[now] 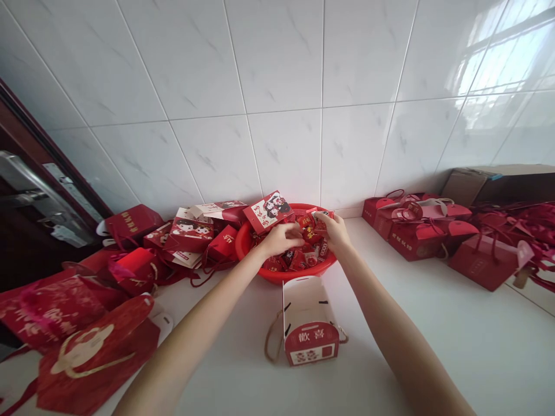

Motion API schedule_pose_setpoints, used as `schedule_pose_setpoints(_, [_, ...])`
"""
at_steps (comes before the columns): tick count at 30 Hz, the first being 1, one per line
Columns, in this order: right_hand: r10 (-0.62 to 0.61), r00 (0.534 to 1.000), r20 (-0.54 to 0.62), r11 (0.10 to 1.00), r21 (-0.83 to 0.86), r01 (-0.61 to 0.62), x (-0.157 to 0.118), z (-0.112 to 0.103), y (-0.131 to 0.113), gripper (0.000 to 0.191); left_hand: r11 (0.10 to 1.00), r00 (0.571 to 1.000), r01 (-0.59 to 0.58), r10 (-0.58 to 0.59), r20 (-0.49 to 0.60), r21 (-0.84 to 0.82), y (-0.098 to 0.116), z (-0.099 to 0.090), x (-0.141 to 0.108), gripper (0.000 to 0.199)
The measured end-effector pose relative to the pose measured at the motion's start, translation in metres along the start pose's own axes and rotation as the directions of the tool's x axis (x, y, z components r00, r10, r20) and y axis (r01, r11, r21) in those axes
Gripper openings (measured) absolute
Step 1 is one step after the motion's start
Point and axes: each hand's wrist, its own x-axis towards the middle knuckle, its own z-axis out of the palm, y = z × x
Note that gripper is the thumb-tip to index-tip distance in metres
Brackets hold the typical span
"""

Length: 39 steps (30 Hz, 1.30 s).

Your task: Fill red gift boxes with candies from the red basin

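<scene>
A red plastic basket (269, 276) holds a heap of small red-wrapped sweets (298, 260). My right hand (337, 232) is at the basket's right side, its thumb and fingers closed on a red-wrapped sweet (321, 224). Over the left part of the heap is my left hand (282, 239), fingers curled together; whatever they grip is hidden. Between the hands shows a red packet (307, 229) with yellow lettering. In front of the basket stands a red and white gift box (311, 341), its top open, with a rope handle on either side.
A printed card box (269, 211) leans on the basket's back left rim. Several red gift boxes (188, 230) and bags (97, 352) crowd the left. More red boxes (414, 237) stand at right, near a cardboard carton (498, 182). A tiled wall (286, 144) rises behind the white tabletop.
</scene>
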Motion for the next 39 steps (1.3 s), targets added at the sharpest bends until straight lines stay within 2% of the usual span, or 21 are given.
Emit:
schedule_pose_setpoints(2, [-0.011,1.0,-0.015,1.0,0.018,0.012,0.001,0.0,0.001,0.013,0.981,0.985,-0.05,0.016,0.174,0.188,0.002,0.006,-0.002,0.035])
schedule_pose_setpoints(4, [-0.011,1.0,-0.003,1.0,0.024,0.011,0.001,0.0,0.001,0.012,0.933,0.959,-0.107,0.005,0.285,0.344,0.006,0.013,-0.004,0.042])
schedule_pose_setpoints(6, [-0.012,1.0,0.011,1.0,0.028,0.011,0.0,0.0,0.001,0.012,0.882,0.935,-0.124,-0.05,0.352,0.455,0.008,0.018,-0.003,0.037])
schedule_pose_setpoints(8, [-0.013,1.0,0.006,0.999,0.031,0.013,-0.001,0.0,0.0,0.012,0.848,0.928,-0.115,-0.096,0.361,0.518,0.008,0.017,-0.002,0.026])
schedule_pose_setpoints(13, [0.004,0.999,-0.042,1.0,0.03,-0.003,0.0,0.002,-0.002,0.011,0.898,0.985,-0.076,0.0,0.174,0.433,0.005,0.007,0.001,0.032])
schedule_pose_setpoints(15, [0.004,0.999,-0.043,1.0,0.022,-0.003,0.0,0.002,-0.003,0.012,0.917,0.973,-0.059,-0.036,0.228,0.395,0.005,0.007,0.0,0.033])
schedule_pose_setpoints(18, [0.006,0.999,-0.04,1.0,0.003,-0.006,0.0,0.002,-0.003,0.012,0.927,0.919,-0.07,-0.085,0.386,0.369,0.005,0.014,-0.002,0.03])
schedule_pose_setpoints(20, [0.009,0.999,-0.035,1.0,-0.004,-0.009,0.001,0.001,-0.003,0.013,0.936,0.901,-0.082,-0.077,0.427,0.341,0.005,0.019,-0.003,0.022])
schedule_pose_setpoints(21, [0.005,0.999,-0.035,1.0,0.0,-0.005,0.001,0.001,-0.003,0.013,0.945,0.906,-0.089,-0.054,0.42,0.315,0.005,0.02,-0.002,0.018])
schedule_pose_setpoints(23, [-0.008,0.999,-0.043,1.0,0.021,0.009,0.001,0.001,-0.003,0.013,0.968,0.947,-0.091,0.012,0.32,0.233,0.004,0.017,0.0,0.014])
schedule_pose_setpoints(25, [-0.019,0.997,-0.069,0.998,0.052,0.023,0.002,0.001,-0.003,0.012,0.993,0.993,-0.061,0.05,0.107,0.101,0.003,0.01,0.003,0.012])
schedule_pose_setpoints(26, [-0.021,0.996,-0.086,0.997,0.068,0.027,0.001,0.001,-0.004,0.012,0.999,0.999,-0.033,0.033,-0.011,0.02,0.003,0.006,0.004,0.012])
schedule_pose_setpoints(28, [-0.017,0.994,-0.109,0.995,0.098,0.028,0.001,0.0,-0.005,0.011,0.989,0.981,0.01,-0.038,-0.191,-0.147,0.003,-0.002,0.006,0.015])
schedule_pose_setpoints(30, [-0.006,0.993,-0.116,0.992,0.124,0.02,0.0,0.0,-0.007,0.01,0.97,0.951,-0.005,-0.071,-0.3,-0.244,0.003,-0.007,0.007,0.019])
schedule_pose_setpoints(33, [0.011,0.994,-0.107,0.989,0.145,0.005,-0.001,0.0,-0.007,0.009,0.971,0.924,-0.085,-0.008,-0.383,-0.225,0.003,-0.007,0.007,0.021])
schedule_pose_setpoints(39, [0.027,0.994,-0.103,0.991,0.132,-0.013,0.0,0.001,-0.007,0.008,0.968,0.921,-0.18,0.102,-0.377,-0.177,-0.005,-0.004,0.009,0.027])
